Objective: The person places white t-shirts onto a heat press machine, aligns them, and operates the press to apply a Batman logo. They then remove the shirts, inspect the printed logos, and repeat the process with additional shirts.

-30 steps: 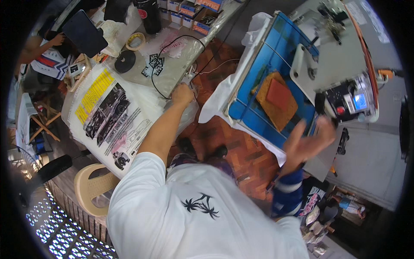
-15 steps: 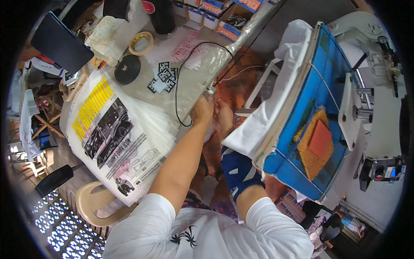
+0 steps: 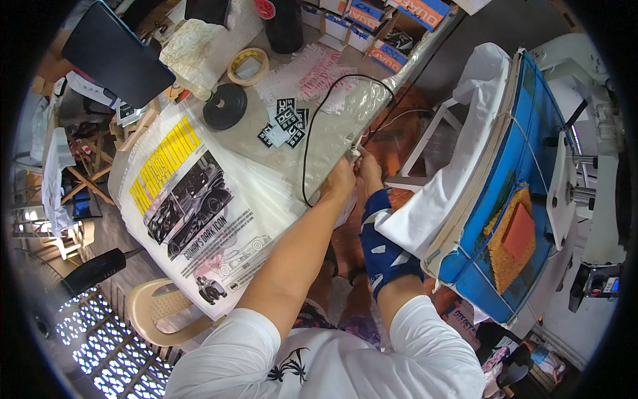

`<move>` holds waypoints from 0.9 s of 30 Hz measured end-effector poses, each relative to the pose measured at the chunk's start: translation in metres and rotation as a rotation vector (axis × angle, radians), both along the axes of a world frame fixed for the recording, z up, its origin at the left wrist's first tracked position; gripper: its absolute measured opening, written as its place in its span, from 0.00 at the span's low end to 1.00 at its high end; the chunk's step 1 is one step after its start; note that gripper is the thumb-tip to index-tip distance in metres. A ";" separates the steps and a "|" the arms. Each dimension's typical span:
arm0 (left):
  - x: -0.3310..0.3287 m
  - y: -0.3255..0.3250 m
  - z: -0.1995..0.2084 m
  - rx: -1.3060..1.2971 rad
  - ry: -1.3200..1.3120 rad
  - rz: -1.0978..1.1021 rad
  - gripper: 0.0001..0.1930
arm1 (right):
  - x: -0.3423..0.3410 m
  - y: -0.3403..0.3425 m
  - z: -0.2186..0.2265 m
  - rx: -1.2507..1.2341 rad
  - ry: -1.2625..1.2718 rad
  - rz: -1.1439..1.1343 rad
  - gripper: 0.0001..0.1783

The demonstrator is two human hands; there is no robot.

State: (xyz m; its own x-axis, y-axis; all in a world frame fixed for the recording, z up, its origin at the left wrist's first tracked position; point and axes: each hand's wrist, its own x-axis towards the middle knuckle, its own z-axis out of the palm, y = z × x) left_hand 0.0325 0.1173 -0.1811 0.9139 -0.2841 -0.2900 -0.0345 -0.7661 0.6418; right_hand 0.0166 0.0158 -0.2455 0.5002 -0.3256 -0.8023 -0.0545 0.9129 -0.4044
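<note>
My left hand (image 3: pixel 341 177) and my right hand (image 3: pixel 367 167) meet at the right edge of the table. Their fingers are drawn together, close to a small white piece (image 3: pixel 357 147) at the table edge. What they grip is too small and partly hidden to make out. A thin black cord (image 3: pixel 307 150) arcs over the tabletop near them. Left of my left forearm lies a stack of printed translucent film sheets (image 3: pixel 193 206) with a black car picture and yellow lettering. White cloth (image 3: pixel 425 216) hangs beside my right forearm, along a blue padded board (image 3: pixel 508 153).
On the table (image 3: pixel 266 100) are a tape roll (image 3: pixel 248 68), a black coil (image 3: pixel 224 106), small black-and-white labels (image 3: pixel 284 124) and a dark cylinder (image 3: pixel 282 30). Small boxes (image 3: pixel 362 38) stand at the back. A beige plastic chair (image 3: pixel 149 309) is at lower left; a white machine (image 3: pixel 575 60) stands at right.
The whole view has shifted, so the table, cloth and board appear farther right and slightly lower. My hands remain together at the table edge, with their fingers still drawn in.
</note>
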 end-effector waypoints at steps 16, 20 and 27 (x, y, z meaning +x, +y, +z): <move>-0.034 0.060 0.122 -0.180 0.087 -0.239 0.30 | -0.130 0.105 0.125 -0.946 -0.224 0.187 0.21; 0.031 0.094 0.178 -0.185 -0.125 -0.316 0.29 | -0.113 0.121 0.209 -0.990 -0.138 0.385 0.24; 0.168 0.141 0.192 0.237 -0.603 0.036 0.25 | -0.232 0.023 0.401 -2.334 -0.064 0.188 0.13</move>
